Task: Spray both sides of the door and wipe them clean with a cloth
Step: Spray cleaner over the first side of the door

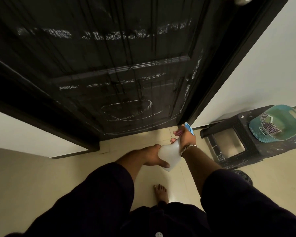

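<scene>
Pale floor tiles [41, 177] and white walls frame a dark panelled door [109, 65], which fills the upper left of the view and is marked with chalky scribbles and thin dark runs that are judged to be spray liquid, though blur makes this uncertain. Just below the door's bottom right corner a translucent spray bottle [169, 154] is held in both hands. The right hand [186, 136] is wrapped round the neck beneath the blue trigger head [189, 128], with fingers curled on it; the left hand [154, 158] cups the bottle's base, thumb and fingers clamped round its lower body. To the right of the door, a dark plastic stool [232, 144] is seen with a teal basket [280, 134] on it, and a checked cloth [270, 128] lies inside the basket, untouched. Spraying is judged to be the step in hand. It would be done well if the nozzle were aimed squarely at the chalked lower panel, the base kept steadied by the left hand, and short bursts laid evenly from the top of each marked area downward so that drips are caught by later wiping. Overspray onto the tiles should be limited, since a bare foot [161, 192] stands just below the door.
</scene>
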